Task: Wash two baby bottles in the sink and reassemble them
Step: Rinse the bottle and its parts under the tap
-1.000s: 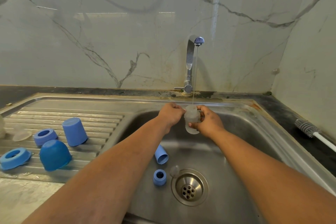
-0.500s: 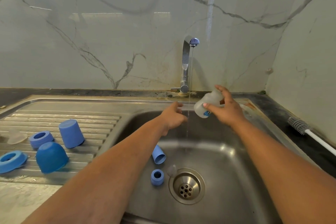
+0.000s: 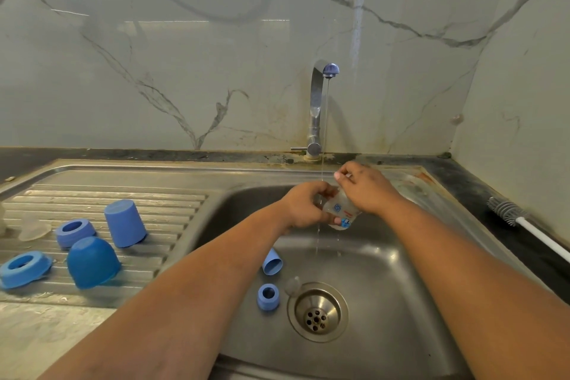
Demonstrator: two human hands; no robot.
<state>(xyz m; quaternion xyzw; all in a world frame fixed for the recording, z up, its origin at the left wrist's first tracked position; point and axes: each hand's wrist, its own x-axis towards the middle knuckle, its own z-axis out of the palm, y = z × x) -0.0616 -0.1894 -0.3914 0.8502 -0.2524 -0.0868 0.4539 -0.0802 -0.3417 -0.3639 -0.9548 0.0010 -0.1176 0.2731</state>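
Clear plastic baby bottle point(image 3: 339, 213) sits over the sink point(image 3: 385, 302) under the tap point(image 3: 320, 102) stream — left hand point(image 3: 303, 207) and right hand point(image 3: 365, 188) fingers curled round it — likely light, stiff, wet-slippery, so grip the body.

You see a clear bottle point(image 3: 340, 213) with blue print, blue caps point(image 3: 124, 223) and rings point(image 3: 75, 232) on the ribbed steel drainer point(image 3: 172, 219), grey-veined pale marble wall point(image 3: 185, 71), a white-handled grey brush point(image 3: 509, 213).
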